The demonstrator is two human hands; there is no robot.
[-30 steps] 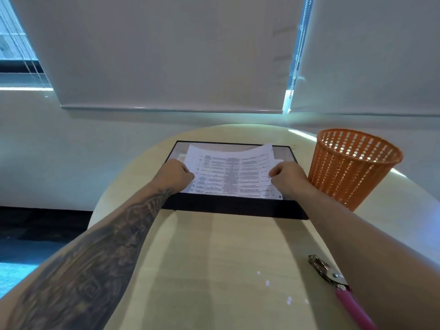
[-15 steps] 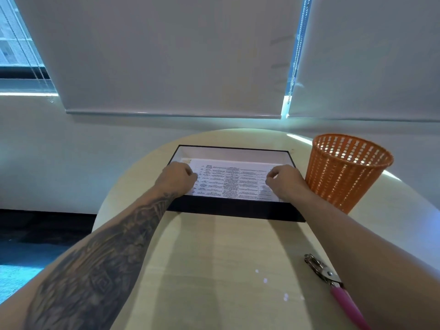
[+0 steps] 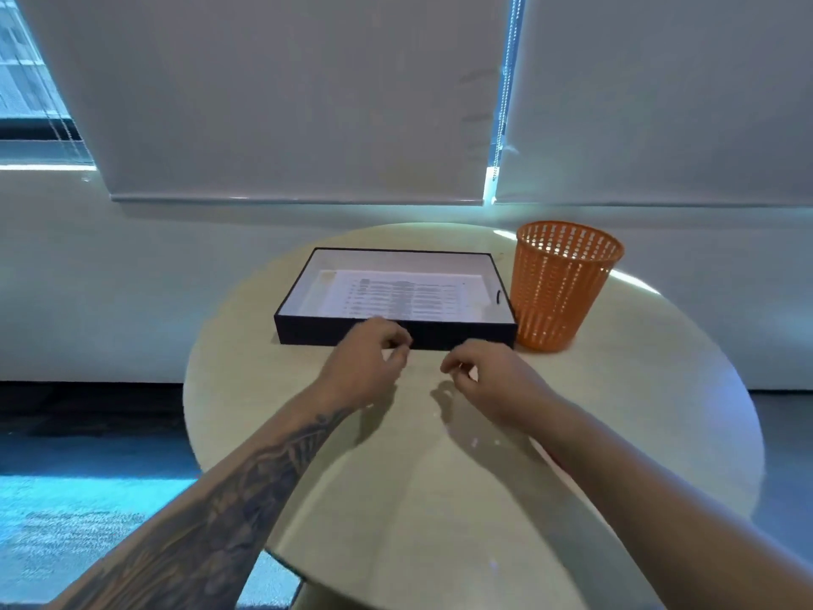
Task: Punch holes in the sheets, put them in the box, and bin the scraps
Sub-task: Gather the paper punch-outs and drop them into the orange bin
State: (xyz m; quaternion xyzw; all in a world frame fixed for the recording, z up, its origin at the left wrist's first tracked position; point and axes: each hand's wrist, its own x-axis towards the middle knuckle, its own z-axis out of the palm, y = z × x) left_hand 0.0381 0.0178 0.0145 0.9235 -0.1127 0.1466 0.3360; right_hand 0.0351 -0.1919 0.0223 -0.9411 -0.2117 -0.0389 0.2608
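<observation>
A shallow black box [image 3: 396, 334] with a white inside stands at the far side of the round table. The printed sheets [image 3: 402, 295] lie flat in it. My left hand [image 3: 367, 367] and my right hand [image 3: 488, 374] hover over the table just in front of the box, fingers loosely curled, holding nothing. Tiny white paper scraps [image 3: 475, 443] dot the tabletop near my right forearm. An orange mesh bin [image 3: 561, 286] stands right of the box. The hole punch is hidden by my right arm.
The round beige table [image 3: 246, 389] ends close on the left, with dark floor and blue carpet below. A white wall and lowered blinds rise behind it.
Both hands let go of the sheets, which now lie flat in the box, and drew back toward me onto the table. The view has pulled back.
</observation>
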